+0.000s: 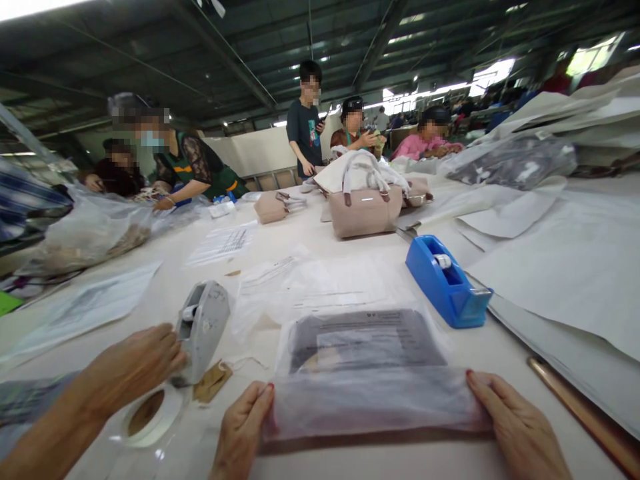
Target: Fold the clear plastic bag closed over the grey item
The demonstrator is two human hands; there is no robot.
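A frosted plastic bag [370, 400] lies flat on the table in front of me, its near part folded over. Inside it shows a dark flat item [415, 340] whose kind I cannot make out; printed lines run across the plastic. My left hand [245, 423] pinches the left end of the fold between thumb and fingers. At the opposite end, my right hand [515, 423] grips the fold the same way. Beyond the bag to the right stands a blue tape dispenser [440, 280].
A co-worker's hand [140, 360] reaches in from the left to a grey tape dispenser [213, 320], near a tape roll [170, 420] and a brown tag [213, 382]. Beige handbags [365, 212] stand farther back. Paper sheets [570, 267] cover the right side. Several people work beyond.
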